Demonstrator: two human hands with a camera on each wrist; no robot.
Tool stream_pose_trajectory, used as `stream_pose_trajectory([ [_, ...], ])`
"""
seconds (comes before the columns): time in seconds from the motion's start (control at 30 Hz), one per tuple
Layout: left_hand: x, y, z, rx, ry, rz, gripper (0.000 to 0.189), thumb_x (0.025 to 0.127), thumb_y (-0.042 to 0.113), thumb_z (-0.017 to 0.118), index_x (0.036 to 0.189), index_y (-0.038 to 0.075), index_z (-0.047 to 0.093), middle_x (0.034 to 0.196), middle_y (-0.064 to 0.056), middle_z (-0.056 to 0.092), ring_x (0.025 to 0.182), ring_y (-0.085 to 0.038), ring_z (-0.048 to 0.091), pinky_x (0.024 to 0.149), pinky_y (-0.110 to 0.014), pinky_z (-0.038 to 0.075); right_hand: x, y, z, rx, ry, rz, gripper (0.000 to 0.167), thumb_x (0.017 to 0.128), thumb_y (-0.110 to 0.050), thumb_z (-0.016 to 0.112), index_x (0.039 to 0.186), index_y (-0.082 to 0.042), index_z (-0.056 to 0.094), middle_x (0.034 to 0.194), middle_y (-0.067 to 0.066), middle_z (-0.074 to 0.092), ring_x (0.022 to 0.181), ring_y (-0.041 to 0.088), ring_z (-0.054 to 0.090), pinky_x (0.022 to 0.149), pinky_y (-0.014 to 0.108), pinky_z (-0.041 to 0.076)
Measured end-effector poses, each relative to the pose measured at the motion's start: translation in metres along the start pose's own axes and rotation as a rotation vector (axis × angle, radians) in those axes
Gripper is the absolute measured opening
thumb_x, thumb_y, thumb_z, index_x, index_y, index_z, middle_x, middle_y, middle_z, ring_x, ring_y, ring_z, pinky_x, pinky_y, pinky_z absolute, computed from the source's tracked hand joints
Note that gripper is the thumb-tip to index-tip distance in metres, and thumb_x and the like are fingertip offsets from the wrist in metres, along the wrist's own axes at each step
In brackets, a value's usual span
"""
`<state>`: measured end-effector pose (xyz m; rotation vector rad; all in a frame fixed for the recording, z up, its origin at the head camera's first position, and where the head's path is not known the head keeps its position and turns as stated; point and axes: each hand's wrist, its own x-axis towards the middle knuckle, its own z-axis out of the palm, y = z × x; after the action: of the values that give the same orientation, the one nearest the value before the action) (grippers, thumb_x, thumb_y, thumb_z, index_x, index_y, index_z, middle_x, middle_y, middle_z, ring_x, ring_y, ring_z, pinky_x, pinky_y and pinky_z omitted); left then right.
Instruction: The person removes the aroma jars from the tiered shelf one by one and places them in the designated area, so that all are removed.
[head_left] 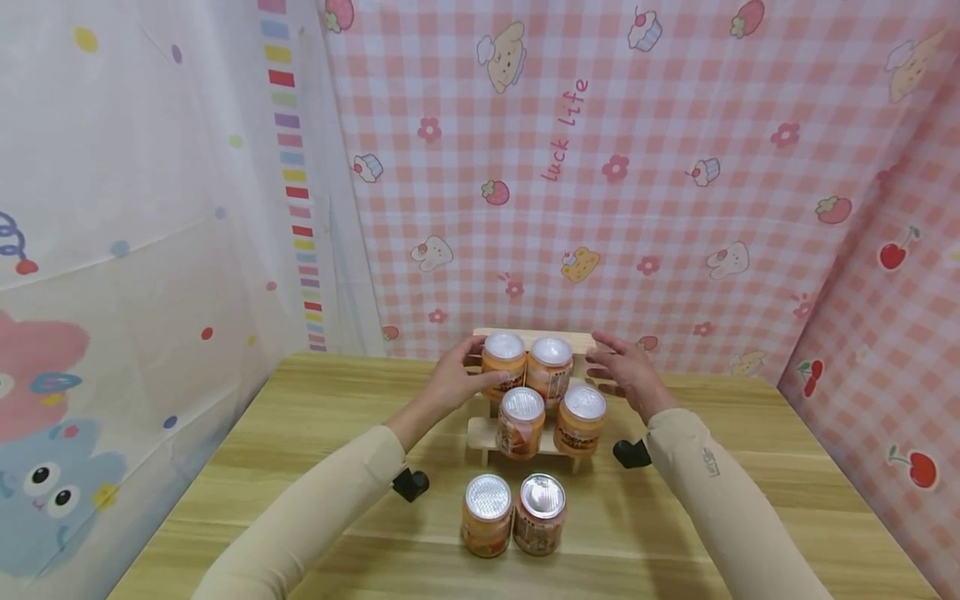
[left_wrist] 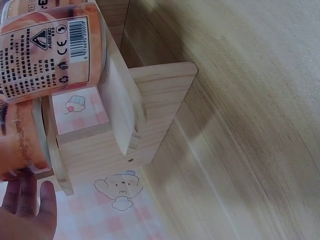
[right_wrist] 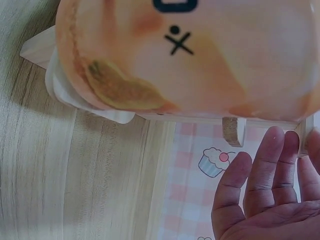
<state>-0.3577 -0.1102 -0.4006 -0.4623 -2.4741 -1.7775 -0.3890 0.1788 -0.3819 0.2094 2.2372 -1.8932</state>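
Four orange-labelled cans with silvery lids stand on a stepped wooden rack [head_left: 480, 433]. My left hand [head_left: 453, 375] holds the upper left can [head_left: 504, 367], thumb across its front and fingers at its left side. In the left wrist view, those fingertips meet the orange can [left_wrist: 17, 142]. Beside it is the upper right can [head_left: 551, 375]. My right hand [head_left: 630, 373], fingers spread and nothing in them, is by the right end of the top step. Below stand the lower left can [head_left: 520, 433] and lower right can [head_left: 579, 429], which looms large in the right wrist view.
Two more cans, a left one [head_left: 487, 525] and a right one [head_left: 539, 525], stand side by side on the wood-grain table [head_left: 337, 517] in front of the rack. A pink checked cloth [head_left: 570, 208] hangs behind, and a white patterned cloth [head_left: 165, 250] at the left.
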Motion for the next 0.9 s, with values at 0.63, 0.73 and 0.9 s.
stream_pose_trajectory([
  [0.63,-0.0009,0.0062,0.0054,0.068,0.040,0.002,0.069,0.083,0.027,0.083,0.141,0.011,0.051,0.123,-0.009,0.061,0.111,-0.027,0.058,0.085,-0.039,0.054,0.0021,0.0014,-0.0022,-0.012,0.003,-0.002,0.055,0.104,-0.025,0.052,0.156,-0.021,0.034,0.147,0.018,0.048,0.124,0.031,0.054,0.100,0.047,0.046],
  [0.73,-0.0020,0.0071,0.0056,0.075,0.039,0.013,0.068,0.083,0.028,0.082,0.141,0.012,0.051,0.122,-0.008,0.061,0.111,-0.026,0.058,0.085,-0.038,0.054,0.0022,0.0017,-0.0021,-0.014,0.003,-0.002,0.054,0.105,-0.025,0.052,0.156,-0.021,0.034,0.147,0.018,0.048,0.123,0.031,0.054,0.100,0.047,0.046],
  [0.9,-0.0022,0.0066,0.0060,0.081,0.046,0.028,0.066,0.083,0.028,0.082,0.139,0.012,0.052,0.120,-0.007,0.061,0.110,-0.025,0.058,0.084,-0.037,0.054,0.0011,0.0016,-0.0012,-0.010,-0.001,-0.012,0.055,0.104,-0.024,0.052,0.156,-0.020,0.034,0.147,0.019,0.047,0.123,0.032,0.055,0.100,0.047,0.046],
])
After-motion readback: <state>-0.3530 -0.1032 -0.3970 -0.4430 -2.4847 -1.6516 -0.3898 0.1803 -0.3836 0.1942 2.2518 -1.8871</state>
